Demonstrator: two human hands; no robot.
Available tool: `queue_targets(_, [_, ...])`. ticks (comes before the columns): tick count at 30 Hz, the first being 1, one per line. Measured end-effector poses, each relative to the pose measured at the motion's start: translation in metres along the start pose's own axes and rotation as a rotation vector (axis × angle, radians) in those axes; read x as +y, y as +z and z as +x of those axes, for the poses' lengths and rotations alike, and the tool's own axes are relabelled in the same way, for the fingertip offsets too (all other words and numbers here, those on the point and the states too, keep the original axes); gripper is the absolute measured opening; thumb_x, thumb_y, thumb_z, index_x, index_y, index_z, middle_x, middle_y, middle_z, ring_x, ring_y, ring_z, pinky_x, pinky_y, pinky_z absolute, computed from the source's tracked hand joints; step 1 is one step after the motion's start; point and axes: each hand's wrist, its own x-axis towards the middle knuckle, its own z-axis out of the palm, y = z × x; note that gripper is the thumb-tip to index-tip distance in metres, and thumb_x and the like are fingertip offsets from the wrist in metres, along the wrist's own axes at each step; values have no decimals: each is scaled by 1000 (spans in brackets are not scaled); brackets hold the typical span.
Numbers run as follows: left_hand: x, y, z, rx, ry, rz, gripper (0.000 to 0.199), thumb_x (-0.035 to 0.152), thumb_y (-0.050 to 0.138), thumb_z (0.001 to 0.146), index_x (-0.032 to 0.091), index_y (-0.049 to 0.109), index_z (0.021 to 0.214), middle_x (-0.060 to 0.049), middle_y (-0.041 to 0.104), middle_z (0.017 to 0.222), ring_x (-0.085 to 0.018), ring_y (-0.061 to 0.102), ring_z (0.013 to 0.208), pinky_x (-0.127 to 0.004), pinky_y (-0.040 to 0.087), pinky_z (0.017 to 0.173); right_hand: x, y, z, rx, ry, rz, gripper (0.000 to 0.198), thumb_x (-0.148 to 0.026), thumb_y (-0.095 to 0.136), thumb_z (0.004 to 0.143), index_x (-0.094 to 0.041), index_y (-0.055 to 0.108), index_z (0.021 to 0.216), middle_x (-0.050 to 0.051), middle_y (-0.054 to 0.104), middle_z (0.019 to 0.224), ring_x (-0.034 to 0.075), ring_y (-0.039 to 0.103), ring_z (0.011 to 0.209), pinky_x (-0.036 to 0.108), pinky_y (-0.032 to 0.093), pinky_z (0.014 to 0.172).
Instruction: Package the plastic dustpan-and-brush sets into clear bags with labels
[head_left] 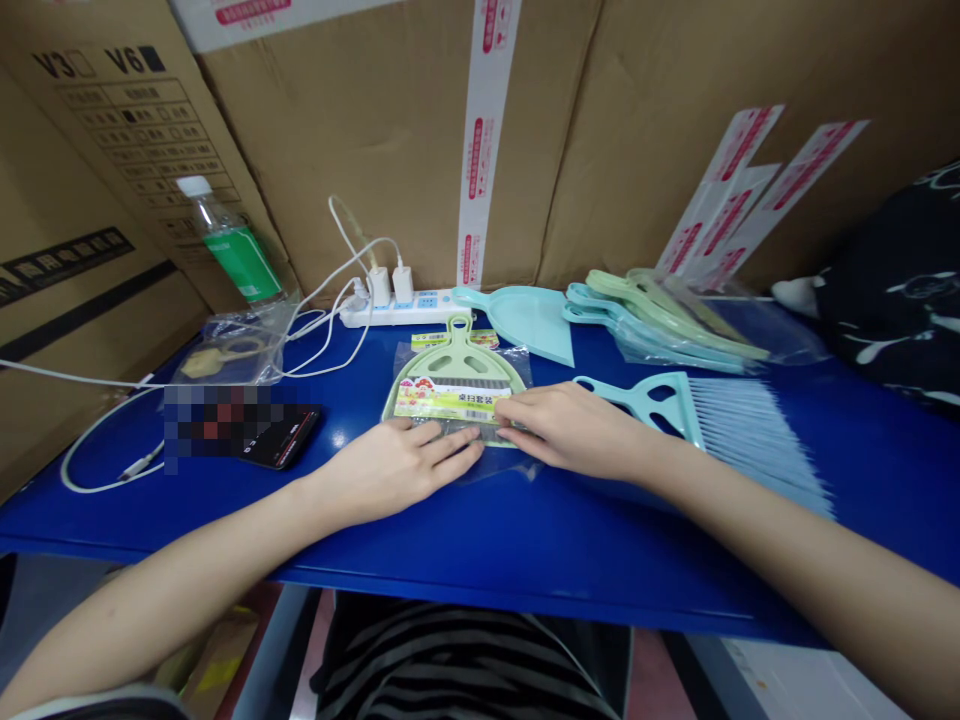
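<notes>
A pale green dustpan-and-brush set lies in a clear plastic bag on the blue table, handle pointing away from me. A printed card label shows across it, with dark bristles along the label's upper edge. My left hand rests on the bag's near edge, fingers stretched out and flat. At the right side of the set, my right hand has its fingers bent and pinched on the bag beside the label. Its fingertips are partly hidden. Just beyond the right wrist lies a loose light blue brush.
A light blue dustpan and several bagged sets lie at the back right. Behind stands a power strip with white cables. Leftward are a phone, a bottle and a bagged item. Cardboard walls the back.
</notes>
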Motion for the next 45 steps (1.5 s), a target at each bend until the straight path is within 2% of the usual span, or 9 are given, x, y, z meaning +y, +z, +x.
queue_targets(4, [-1,0,0,23,-10,12,35,10,43,91,15,55,123,-8,63,125,-15,63,84,-26,48,61,0,0,1,-9,4,1,14,-20,46,90,-17,55,80,6,67,75,17,58,63,26,32,55])
queue_targets(8, [-2,-1,1,80,52,1,30,10,43,92,13,58,117,-8,67,117,-14,64,80,-27,49,63,-1,-1,1,-15,8,6,15,-19,46,90,-17,55,79,6,67,74,17,57,62,26,32,55])
queue_targets(14, [-2,-3,-1,85,100,16,30,8,39,93,13,60,114,-9,70,108,-13,64,77,-25,48,60,0,0,0,4,0,7,16,-20,45,90,-18,55,79,6,66,72,16,56,61,26,32,54])
queue_targets(19, [-3,-2,-1,119,78,8,30,8,39,93,12,61,113,-7,73,99,-14,63,71,-27,49,59,0,0,0,5,1,-2,15,-20,45,90,-18,55,79,6,66,73,17,57,62,26,32,55])
queue_targets(31, [-3,-1,1,105,3,32,28,8,47,90,12,58,115,-7,70,110,-14,64,75,-27,49,60,-2,-1,1,-15,9,3,16,-20,45,90,-17,56,80,6,67,74,17,57,62,27,32,55])
queue_targets(35, [-3,-2,0,180,70,35,23,8,45,91,11,61,108,-6,73,97,-14,63,69,-26,47,57,-1,0,1,-17,9,-10,15,-20,45,90,-17,56,80,6,66,73,17,57,62,27,32,55])
queue_targets(40, [-3,-3,-1,201,57,47,19,8,48,89,9,62,101,-5,73,85,-15,62,65,-27,47,55,0,0,1,-12,3,-16,15,-20,46,90,-17,55,79,6,66,73,16,57,61,26,31,54])
queue_targets(45, [-3,-2,-1,164,18,31,21,9,51,88,10,61,106,-7,73,96,-15,64,70,-27,48,58,0,-1,1,-18,17,-15,14,-20,47,90,-17,56,79,6,67,74,17,58,62,27,31,54])
